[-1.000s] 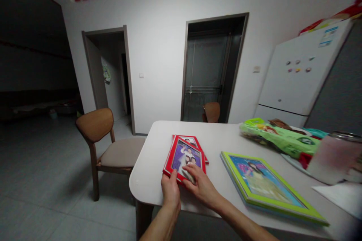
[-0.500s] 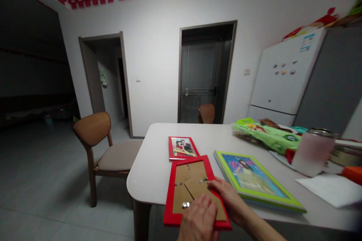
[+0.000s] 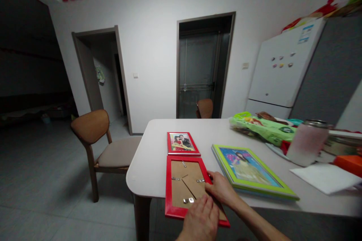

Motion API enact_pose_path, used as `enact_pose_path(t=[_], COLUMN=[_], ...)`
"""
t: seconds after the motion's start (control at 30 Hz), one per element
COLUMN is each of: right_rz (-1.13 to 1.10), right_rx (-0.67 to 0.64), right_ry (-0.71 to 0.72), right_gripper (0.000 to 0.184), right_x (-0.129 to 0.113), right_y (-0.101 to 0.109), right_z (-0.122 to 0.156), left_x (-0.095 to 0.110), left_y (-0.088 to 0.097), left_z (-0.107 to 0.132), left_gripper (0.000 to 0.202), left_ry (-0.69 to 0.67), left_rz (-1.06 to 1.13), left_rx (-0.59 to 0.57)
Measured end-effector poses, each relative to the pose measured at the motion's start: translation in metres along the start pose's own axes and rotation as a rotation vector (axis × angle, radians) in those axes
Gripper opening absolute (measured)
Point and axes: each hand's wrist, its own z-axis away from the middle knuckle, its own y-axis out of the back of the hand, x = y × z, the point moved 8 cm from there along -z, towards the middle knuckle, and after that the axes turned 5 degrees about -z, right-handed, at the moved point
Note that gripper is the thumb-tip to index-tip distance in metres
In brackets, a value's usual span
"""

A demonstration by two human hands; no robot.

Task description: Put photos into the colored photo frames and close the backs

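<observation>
Our right hand [image 3: 221, 191] is lying open and flat on the right side of the red frame [image 3: 169, 190], fingertips touching its edge just beside 1 of the metal clips [image 3: 201, 180], closing on nothing; our left hand [image 3: 200, 219] is resting palm down over the near part of the same frame, knuckles toward us, and we cannot tell whether its fingers are pinching anything under them; the frame is lying face down at the near edge of the white table [image 3: 151, 165], its brown backing board [image 3: 178, 192] turned up, with 4 clips showing on it; a second, smaller red frame [image 3: 183, 144] is lying face up just beyond it, and a green frame [image 3: 250, 170] is lying face up just to the right; farther right a green bag [image 3: 263, 128], a pink jar [image 3: 307, 144] and a white sheet [image 3: 325, 177] are sitting on the table; we are judging that the work in hand is at the back of the frame, around its clips; turning 1 would call for a fingertip on its tab while the other hand is pressing the frame flat.
</observation>
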Motion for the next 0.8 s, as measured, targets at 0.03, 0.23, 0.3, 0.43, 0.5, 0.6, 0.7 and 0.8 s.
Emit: enact_pose_path(t=[0.03, 0.23, 0.3, 0.43, 0.5, 0.6, 0.7, 0.8], right_rz=[0.028, 0.115, 0.125, 0.147, 0.161, 0.186, 0.208, 0.142], right_rx=[0.012, 0.042, 0.031, 0.024, 0.024, 0.025, 0.099, 0.092], right_ry=[0.004, 0.108, 0.111, 0.088, 0.081, 0.088, 0.148, 0.256], right_gripper=[0.032, 0.036, 0.032, 0.028, 0.027, 0.027, 0.028, 0.028], right_x=[0.000, -0.007, -0.008, -0.009, -0.009, -0.011, -0.027, -0.056], right_y=[0.000, -0.001, -0.002, -0.003, -0.003, -0.004, -0.005, -0.021], right_z=[0.000, -0.001, -0.002, -0.005, -0.007, -0.007, -0.005, -0.004], left_x=[0.000, -0.039, -0.075, -0.118, -0.122, -0.124, -0.126, -0.127], left_y=[0.002, 0.041, 0.058, 0.066, 0.063, 0.060, 0.060, 0.062], left_z=[0.000, 0.001, 0.006, 0.017, 0.019, 0.022, 0.024, 0.024], left_gripper=[0.038, 0.047, 0.049, 0.057, 0.057, 0.057, 0.056, 0.056], left_ry=[0.011, 0.131, 0.327, 0.514, 0.509, 0.517, 0.539, 0.547], left_rz=[0.018, 0.197, 0.186, 0.216, 0.246, 0.316, 0.380, 0.400], left_rx=[-0.012, 0.053, 0.167, 0.247, 0.259, 0.309, 0.351, 0.371])
